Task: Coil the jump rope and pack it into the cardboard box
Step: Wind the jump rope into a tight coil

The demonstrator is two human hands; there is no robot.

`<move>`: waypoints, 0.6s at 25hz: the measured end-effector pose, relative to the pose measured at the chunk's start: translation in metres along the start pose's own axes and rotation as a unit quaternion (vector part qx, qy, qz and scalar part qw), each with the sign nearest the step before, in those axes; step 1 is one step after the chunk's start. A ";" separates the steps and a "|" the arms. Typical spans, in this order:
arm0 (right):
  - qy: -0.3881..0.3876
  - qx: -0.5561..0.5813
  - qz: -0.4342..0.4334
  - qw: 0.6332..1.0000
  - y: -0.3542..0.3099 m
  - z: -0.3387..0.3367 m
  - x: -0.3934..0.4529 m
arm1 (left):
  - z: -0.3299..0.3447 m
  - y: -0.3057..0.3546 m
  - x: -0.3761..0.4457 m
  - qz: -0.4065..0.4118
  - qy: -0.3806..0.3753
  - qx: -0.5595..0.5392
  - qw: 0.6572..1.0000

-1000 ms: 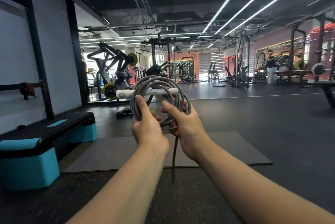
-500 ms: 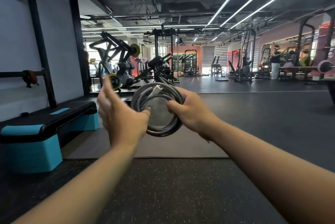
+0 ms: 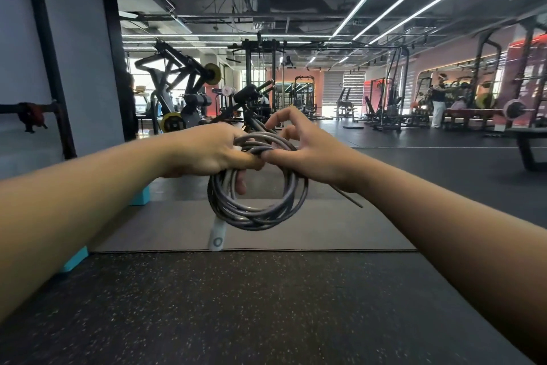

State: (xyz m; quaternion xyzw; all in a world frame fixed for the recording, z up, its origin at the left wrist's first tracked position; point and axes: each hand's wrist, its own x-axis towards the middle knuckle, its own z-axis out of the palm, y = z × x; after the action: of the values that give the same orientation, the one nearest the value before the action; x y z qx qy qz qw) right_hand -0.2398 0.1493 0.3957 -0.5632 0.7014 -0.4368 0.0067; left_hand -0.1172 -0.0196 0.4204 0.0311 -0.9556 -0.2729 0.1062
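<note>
From the head view, my left hand (image 3: 207, 151) has its fingers wrapped tight around the top of the coiled jump rope (image 3: 257, 187), which hangs at center above the floor mat (image 3: 325, 231). My right hand (image 3: 310, 148) pinches the strands at 12 o'clock, other fingers spread. A white handle (image 3: 217, 236) dangles at 6 o'clock
</note>
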 end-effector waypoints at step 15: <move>0.182 0.169 0.105 0.963 0.032 0.076 0.000 | 0.069 -0.023 -0.013 -0.059 0.342 -0.412 0.843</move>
State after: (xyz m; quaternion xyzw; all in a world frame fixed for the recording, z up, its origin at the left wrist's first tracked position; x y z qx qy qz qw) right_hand -0.2267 0.1025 0.3292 -0.3878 0.6623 -0.6408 0.0200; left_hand -0.1194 -0.0022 0.3487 0.1324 -0.6548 -0.6190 0.4130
